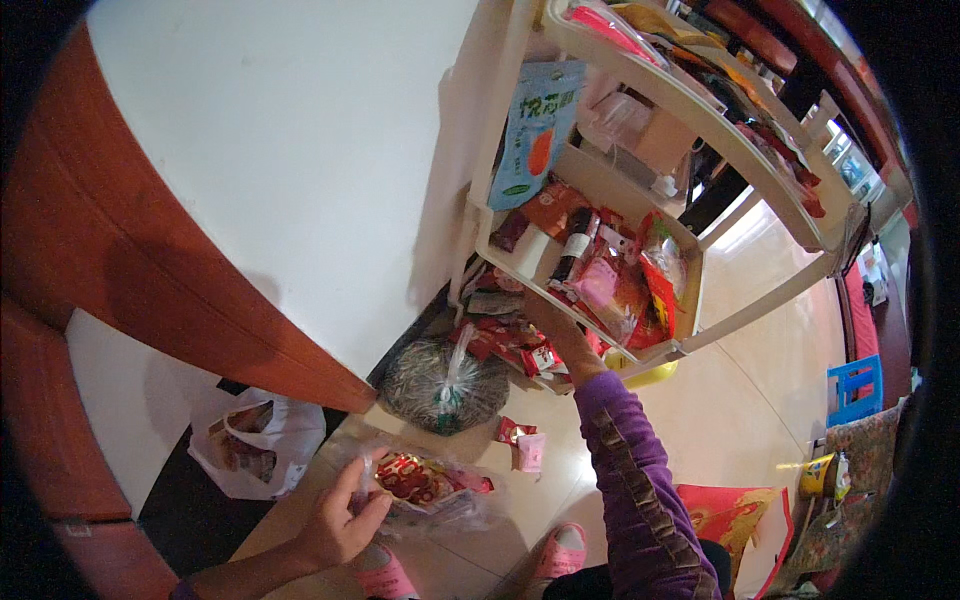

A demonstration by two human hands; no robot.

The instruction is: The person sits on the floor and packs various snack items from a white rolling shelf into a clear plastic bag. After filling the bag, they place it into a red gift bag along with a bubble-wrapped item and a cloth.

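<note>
My left hand [346, 510] pinches the edge of a clear plastic bag [450, 517] low over the floor. Red and gold wrapped sweets [412, 480] show inside it. My right hand [553, 319] reaches into the bottom tier of a cream plastic rolling cart, under the middle tray [525, 289]; its fingers are hidden, so I cannot tell what it holds. Red packets [541, 358] lie in that bottom tier beside the wrist. A red packet [514, 430] and a pink packet [530, 452] lie on the tiles between my hands.
A tied clear bag of dark, seed-like pieces [442, 386] sits beside the cart. A white carrier bag [259, 442] stands left, near the brown wooden trim [225, 300]. Snack packets [600, 277] fill the middle tray. A red paper bag [731, 517] is right, a blue stool [855, 390] farther off.
</note>
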